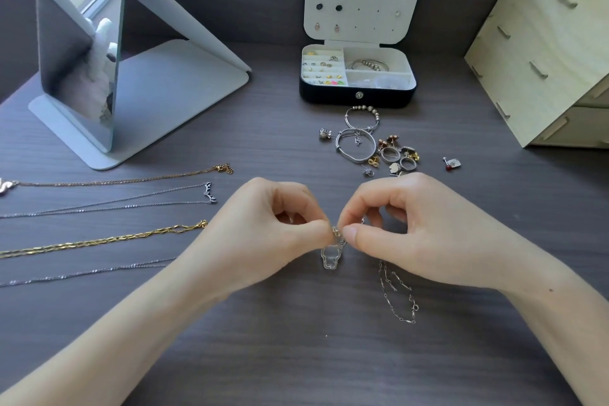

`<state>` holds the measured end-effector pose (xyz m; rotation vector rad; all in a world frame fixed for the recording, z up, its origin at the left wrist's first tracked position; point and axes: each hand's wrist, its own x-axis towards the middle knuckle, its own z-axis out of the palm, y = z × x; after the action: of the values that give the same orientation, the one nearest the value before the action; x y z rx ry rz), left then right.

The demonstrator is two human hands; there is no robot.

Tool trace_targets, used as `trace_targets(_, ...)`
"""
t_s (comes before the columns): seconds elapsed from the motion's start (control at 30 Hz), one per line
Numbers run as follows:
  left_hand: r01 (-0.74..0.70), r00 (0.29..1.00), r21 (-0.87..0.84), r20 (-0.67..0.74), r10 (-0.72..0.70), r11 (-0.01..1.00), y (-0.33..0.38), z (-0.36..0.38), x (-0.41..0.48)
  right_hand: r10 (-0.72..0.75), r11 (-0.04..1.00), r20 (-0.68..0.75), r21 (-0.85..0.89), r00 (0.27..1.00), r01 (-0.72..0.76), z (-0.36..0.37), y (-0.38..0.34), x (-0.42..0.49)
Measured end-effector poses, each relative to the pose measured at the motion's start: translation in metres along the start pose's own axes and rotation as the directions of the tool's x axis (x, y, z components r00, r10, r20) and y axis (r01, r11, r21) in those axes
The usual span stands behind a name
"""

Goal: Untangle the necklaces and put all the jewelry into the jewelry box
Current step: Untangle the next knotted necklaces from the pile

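My left hand [273, 227] and my right hand [408, 224] meet at the table's middle, each pinching a thin silver necklace [397, 293] near its clear bear-shaped pendant [330, 257]. The chain trails down under my right wrist. Several untangled necklaces lie stretched out at the left: a rose-gold one [125, 180], a silver one [131, 201], a gold one [99, 241] and another silver one [82, 273]. The black jewelry box [357, 97] stands open at the back, with earrings and bracelets inside. A pile of bangles, rings and earrings [372, 148] lies in front of it.
A standing mirror [79, 53] on a white base occupies the back left. A light wooden drawer unit [543, 49] stands at the right. A small red-stoned piece [451, 163] lies apart, right of the pile.
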<state>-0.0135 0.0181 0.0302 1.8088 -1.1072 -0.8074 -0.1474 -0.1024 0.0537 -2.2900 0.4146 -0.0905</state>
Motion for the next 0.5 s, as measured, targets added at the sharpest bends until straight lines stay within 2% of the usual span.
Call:
trace_targets(0.27, 0.023, 0.998, 0.026, 0.049, -0.024, 0.999, 0.000, 0.000, 0.001, -0.110, 0.991, -0.083, -0.089, 0.990, 0.102, 0.005, 0.010, 0.002)
trace_targets(0.4, 0.051, 0.994, 0.003, 0.097, -0.051, 0.999, 0.001, -0.002, 0.001, -0.343, 0.906, -0.135, -0.309, 0.930, 0.290, 0.009, 0.015, 0.006)
trace_targets(0.5, 0.089, 0.988, -0.067, 0.134, -0.079, 0.994, 0.002, -0.005, 0.001, -0.474, 0.814, -0.157, -0.452, 0.867, 0.363, 0.011, 0.016, 0.008)
